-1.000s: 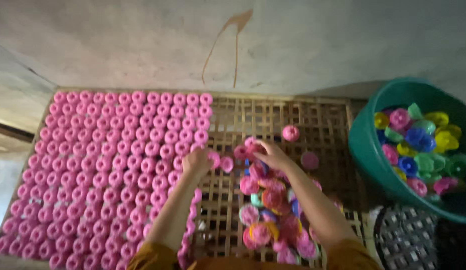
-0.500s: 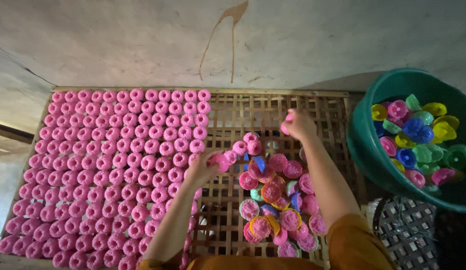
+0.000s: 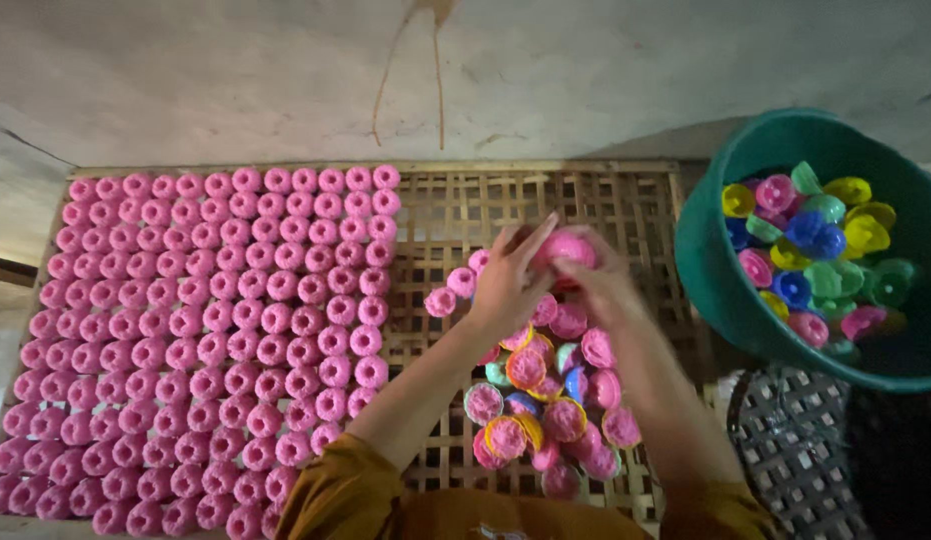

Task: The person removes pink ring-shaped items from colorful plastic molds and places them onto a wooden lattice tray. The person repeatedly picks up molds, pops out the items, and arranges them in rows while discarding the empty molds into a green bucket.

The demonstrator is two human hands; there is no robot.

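Both hands meet over the lattice tray [image 3: 625,200]: the left hand [image 3: 507,283] and right hand [image 3: 597,275] close their fingers around one pink mould [image 3: 565,247], held just right of the pink rows [image 3: 215,330], above the pile [image 3: 545,400].

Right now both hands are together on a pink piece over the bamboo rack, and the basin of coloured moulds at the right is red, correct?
Not quite: the basin is green, not red, as the head view shows. The rest holds: the left hand and right hand meet on a pink piece above the bamboo rack, and the basin with coloured moulds sits at the right.
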